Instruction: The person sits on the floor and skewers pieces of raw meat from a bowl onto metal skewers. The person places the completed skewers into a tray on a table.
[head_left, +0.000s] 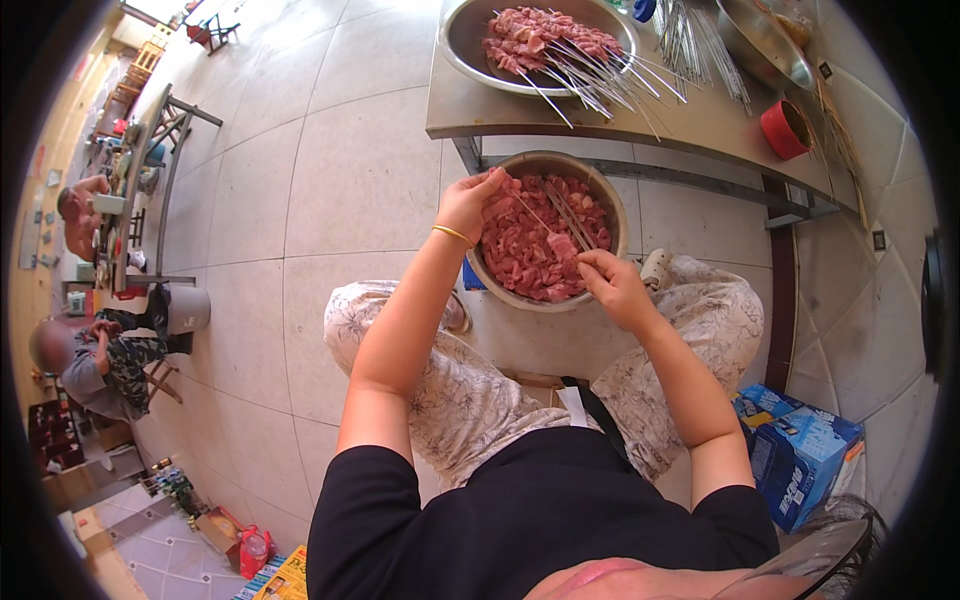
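My left hand (471, 201), with a gold bangle at the wrist, pinches raw meat at the upper left rim of a deep metal basin (616, 225). From there a thin metal skewer (531, 211) slants down over the basin towards my right hand (616, 289). The fingers of my right hand close at the skewer's lower end, beside a pale pink piece of meat (561, 246). Which fingers press on meat and which on metal is partly hidden. Below both hands, cut raw meat (517, 262) fills the basin. Several loose skewers (566, 210) lie on top of it.
A metal table (480, 116) beyond the basin carries a wide bowl (457, 45) of skewered meat, bare skewers (686, 45) and a red container (786, 129). A blue box (799, 457) stands at right. Two people sit far left, near a grey bin (187, 309).
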